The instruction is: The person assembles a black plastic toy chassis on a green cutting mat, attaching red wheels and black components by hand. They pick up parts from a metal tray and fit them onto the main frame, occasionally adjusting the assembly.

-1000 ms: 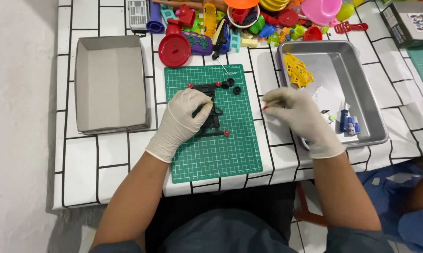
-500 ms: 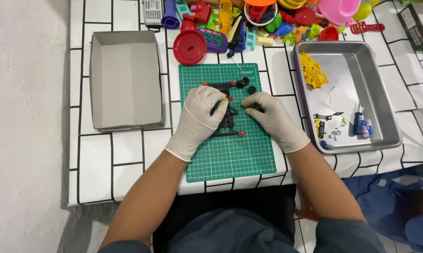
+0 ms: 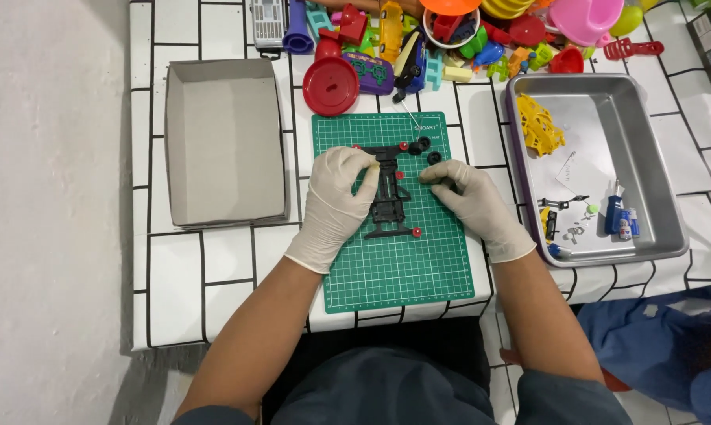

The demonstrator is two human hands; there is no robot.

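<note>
Black toy-car chassis (image 3: 389, 193) lies flat at the centre of the green cutting mat (image 3: 395, 267), its long axis running away from you, with small red rollers at its near and far corners. Your left hand (image 3: 336, 201), in a white glove, rests on the mat against the chassis's left edge; thumb and forefinger are pinched together on the far left end of the frame. Your right hand (image 3: 469, 203), also gloved, lies just right of the chassis, fingers curled together with the fingertips touching its upper right side; whether they actually clamp a part you cannot tell. Three small black wheels (image 3: 424, 148) sit on the mat just beyond the chassis, near your right fingertips. Left of the mat stands an open grey cardboard box (image 3: 223, 142). To the right, a metal tray (image 3: 646, 118) holds a yellow plastic part (image 3: 540, 126) and small bits. A heap of coloured plastic toys (image 3: 450, 35) lines the far table edge.
</note>
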